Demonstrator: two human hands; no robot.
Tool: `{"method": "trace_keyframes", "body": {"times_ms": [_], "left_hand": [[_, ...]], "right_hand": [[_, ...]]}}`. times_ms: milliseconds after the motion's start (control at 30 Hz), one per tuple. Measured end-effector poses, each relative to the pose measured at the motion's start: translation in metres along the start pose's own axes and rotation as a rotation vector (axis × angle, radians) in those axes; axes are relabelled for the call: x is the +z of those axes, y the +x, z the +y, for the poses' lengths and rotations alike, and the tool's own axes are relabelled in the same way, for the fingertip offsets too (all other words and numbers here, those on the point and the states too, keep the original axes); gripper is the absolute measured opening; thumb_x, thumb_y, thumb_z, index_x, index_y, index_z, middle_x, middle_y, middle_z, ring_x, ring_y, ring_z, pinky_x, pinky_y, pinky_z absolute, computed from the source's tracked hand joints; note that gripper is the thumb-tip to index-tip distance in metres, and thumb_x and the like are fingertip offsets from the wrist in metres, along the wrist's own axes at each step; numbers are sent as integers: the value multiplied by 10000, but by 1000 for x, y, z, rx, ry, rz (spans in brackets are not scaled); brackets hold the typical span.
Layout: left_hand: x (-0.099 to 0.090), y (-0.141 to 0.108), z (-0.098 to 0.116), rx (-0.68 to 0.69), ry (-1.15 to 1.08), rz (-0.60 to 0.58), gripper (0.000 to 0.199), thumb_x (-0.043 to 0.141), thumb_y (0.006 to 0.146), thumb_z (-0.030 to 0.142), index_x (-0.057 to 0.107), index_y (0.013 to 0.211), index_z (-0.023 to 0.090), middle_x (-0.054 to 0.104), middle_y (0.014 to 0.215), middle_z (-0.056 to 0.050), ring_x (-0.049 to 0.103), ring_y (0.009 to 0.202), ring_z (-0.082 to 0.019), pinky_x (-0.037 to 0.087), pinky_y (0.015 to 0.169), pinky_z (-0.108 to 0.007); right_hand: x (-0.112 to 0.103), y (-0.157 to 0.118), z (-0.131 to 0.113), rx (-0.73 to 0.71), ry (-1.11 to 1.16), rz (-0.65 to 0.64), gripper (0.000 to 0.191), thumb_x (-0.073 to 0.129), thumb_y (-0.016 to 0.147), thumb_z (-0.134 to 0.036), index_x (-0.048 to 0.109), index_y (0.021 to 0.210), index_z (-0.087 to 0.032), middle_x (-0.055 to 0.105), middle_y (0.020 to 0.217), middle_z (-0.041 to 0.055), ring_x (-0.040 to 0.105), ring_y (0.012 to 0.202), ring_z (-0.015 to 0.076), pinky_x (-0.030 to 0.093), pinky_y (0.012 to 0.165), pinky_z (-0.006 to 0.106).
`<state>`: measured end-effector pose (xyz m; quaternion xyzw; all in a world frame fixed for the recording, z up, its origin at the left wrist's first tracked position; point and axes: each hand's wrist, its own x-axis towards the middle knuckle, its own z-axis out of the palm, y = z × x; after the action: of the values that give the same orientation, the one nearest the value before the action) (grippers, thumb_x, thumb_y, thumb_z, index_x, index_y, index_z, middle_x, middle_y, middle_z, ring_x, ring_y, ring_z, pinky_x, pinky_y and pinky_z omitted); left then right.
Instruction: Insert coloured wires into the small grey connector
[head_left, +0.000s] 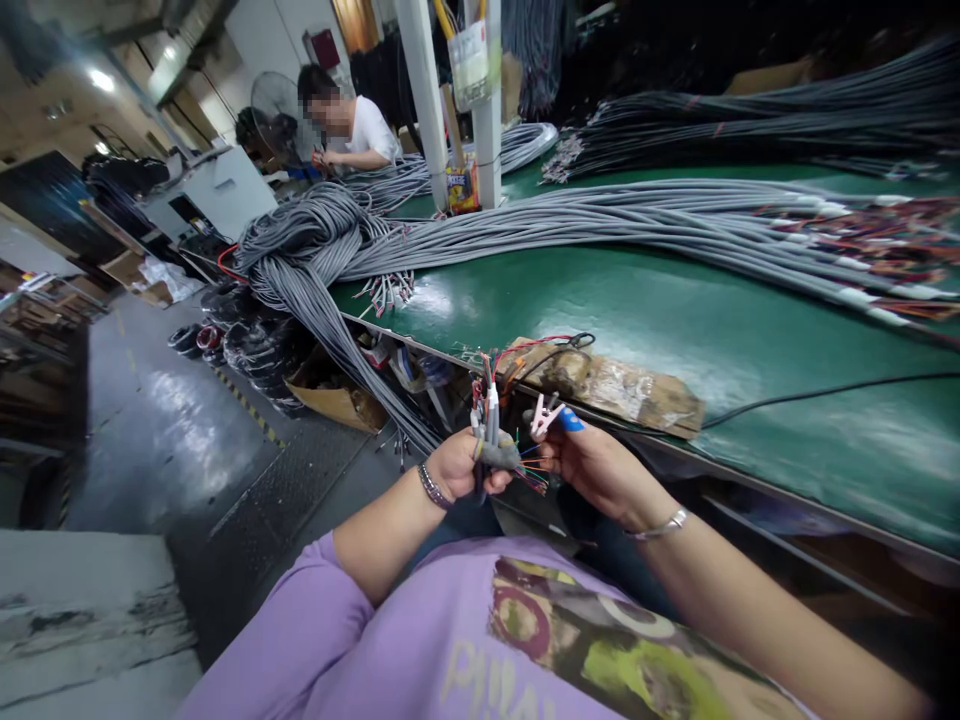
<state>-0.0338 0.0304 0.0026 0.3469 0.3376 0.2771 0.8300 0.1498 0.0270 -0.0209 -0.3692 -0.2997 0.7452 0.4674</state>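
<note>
My left hand (457, 470) is closed around several grey cables (492, 425), just off the table's near edge. A worn grey cover wraps the thumb. Thin coloured wires (534, 474) fan out from this grip toward my right hand (585, 462). The right fingers are pinched together at the wire ends; blue tape covers the thumb. Right beside that thumb tip is a pale pink clip (544, 415); whether the hand touches it I cannot tell. More cable ends, with red and white wires (487, 370), stick up above the left hand.
Grey cable bundles (540, 228) stretch over the green table (637, 290) and hang off its left end. A taped cardboard piece (626, 390) lies along the near edge, with a black cord (817, 395) beside it. Behind a white post (487, 120), another person (367, 135) works.
</note>
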Motion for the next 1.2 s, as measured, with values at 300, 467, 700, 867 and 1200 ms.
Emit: {"method": "trace_keyframes", "body": {"times_ms": [300,467,700,867,1200], "left_hand": [[1,13,4,-57,52,-80,270,757,503,293,578,629,136,498,370,-3,413,288,-101,272,339,-215],[0,16,3,-82,33,-61,288,760,471,306,567,604,138,502,388,6,410,295,-87,267,342,-211],[-1,19,3,-117,37,-40,307,767,457,270,615,677,120,515,410,5,422,308,-96,260,328,-210],[-1,19,1,-118,22,-10,312,762,503,268,633,738,110,536,452,1,427,317,-92,245,346,-209],[-3,15,-2,-81,31,-5,328,786,442,308,565,620,142,498,386,10,429,301,-103,271,318,-208]], "right_hand": [[13,7,-1,-5,98,-10,418,760,637,-583,658,796,-210,596,693,1,490,586,132,432,570,276],[18,11,1,-38,153,75,391,782,620,-560,655,774,-224,599,686,-13,502,598,132,416,579,274],[21,9,0,-29,172,71,432,806,575,-571,645,735,-203,573,663,-12,472,573,126,413,553,271],[22,8,-1,-47,124,44,445,756,617,-620,614,694,-205,533,635,-13,448,560,129,417,558,289],[18,4,-2,10,142,49,451,658,692,-668,638,737,-220,601,675,15,510,568,146,458,559,284]]}}
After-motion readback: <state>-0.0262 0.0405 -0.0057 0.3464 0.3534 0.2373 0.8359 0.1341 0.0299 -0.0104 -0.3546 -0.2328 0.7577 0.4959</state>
